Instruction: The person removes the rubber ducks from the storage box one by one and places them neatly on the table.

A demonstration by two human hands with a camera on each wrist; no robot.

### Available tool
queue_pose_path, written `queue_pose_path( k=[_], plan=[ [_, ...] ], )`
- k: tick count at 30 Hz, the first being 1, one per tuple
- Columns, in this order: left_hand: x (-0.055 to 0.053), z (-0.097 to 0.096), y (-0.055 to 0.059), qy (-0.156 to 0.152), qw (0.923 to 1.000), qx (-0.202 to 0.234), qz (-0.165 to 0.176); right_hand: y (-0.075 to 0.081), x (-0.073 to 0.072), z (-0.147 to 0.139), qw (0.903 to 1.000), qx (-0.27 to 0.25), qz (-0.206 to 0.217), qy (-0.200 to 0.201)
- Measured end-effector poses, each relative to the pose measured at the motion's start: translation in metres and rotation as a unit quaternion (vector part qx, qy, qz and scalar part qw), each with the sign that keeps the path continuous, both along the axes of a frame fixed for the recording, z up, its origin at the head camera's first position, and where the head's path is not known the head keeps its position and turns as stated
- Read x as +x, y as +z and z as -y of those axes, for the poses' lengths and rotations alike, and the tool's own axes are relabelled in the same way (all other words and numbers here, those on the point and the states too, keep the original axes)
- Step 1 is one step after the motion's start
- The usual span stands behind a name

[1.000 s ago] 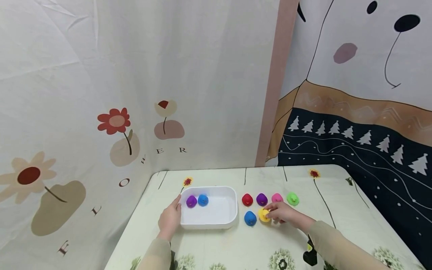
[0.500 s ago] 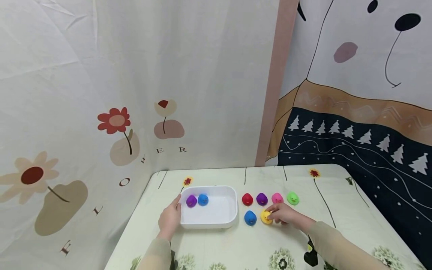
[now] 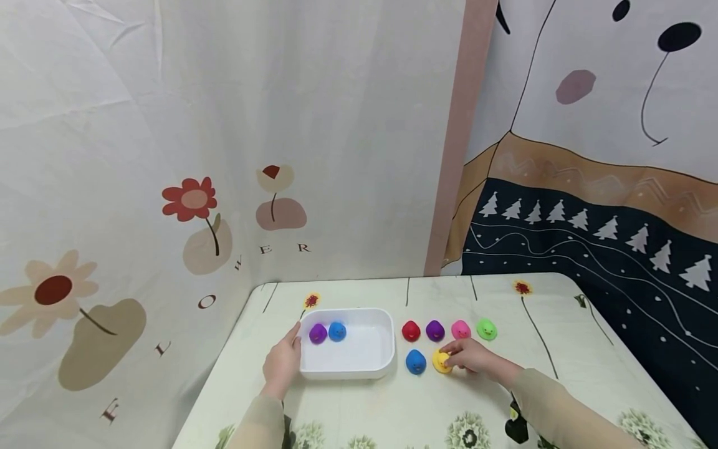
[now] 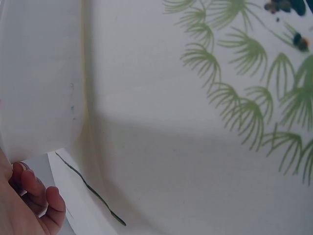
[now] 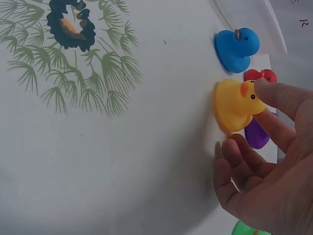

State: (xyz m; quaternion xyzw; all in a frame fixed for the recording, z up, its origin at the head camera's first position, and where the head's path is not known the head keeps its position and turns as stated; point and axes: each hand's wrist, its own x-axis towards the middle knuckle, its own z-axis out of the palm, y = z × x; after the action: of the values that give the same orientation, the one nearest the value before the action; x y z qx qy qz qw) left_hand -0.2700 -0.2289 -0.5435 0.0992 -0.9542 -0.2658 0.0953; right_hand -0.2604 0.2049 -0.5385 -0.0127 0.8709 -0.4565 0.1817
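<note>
At its left end, the white plastic tray (image 3: 359,358) is held by my left hand (image 3: 283,363); the left wrist view shows the curled fingers (image 4: 35,191) by the tray's corner. A purple rubber duck (image 3: 318,333) and a blue one (image 3: 337,331) sit inside it. To the right of the tray, my right hand (image 3: 472,355) pinches a yellow rubber duck (image 5: 234,108) by its head between thumb and forefinger. That duck is upright at table level, next to a blue duck (image 3: 416,362).
Behind the yellow duck stands a row of red (image 3: 411,331), purple (image 3: 435,330), pink (image 3: 461,329) and green (image 3: 486,329) ducks. A flower-patterned cloth covers the table (image 3: 359,418). Printed curtains (image 3: 359,156) hang along its back and left sides.
Between the first and second head frames, the yellow duck shifted slightly right and nearer in my right hand; it has barely moved since. My left hand and the tray stay in place.
</note>
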Motion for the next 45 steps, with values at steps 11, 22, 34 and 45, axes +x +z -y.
queue_pose_path(
  k=[11, 22, 34, 45],
  plan=[
    [0.001, 0.004, 0.000, -0.001, 1.0000, 0.002, -0.002, 0.032, -0.016, 0.018, 0.9996, 0.010, -0.024, 0.013],
    [0.003, 0.002, 0.002, 0.003, 0.9999, 0.013, 0.006, 0.050, -0.029, 0.071, 0.9976, -0.052, -0.022, 0.040],
    [0.001, 0.000, 0.000, 0.009, 0.9998, 0.015, -0.001, 0.052, -0.058, 0.128, 0.9712, -0.231, 0.049, 0.027],
    [0.002, -0.004, 0.000, 0.015, 0.9991, 0.038, 0.004, 0.035, -0.069, 0.178, 0.9219, -0.364, 0.114, -0.066]
  ],
)
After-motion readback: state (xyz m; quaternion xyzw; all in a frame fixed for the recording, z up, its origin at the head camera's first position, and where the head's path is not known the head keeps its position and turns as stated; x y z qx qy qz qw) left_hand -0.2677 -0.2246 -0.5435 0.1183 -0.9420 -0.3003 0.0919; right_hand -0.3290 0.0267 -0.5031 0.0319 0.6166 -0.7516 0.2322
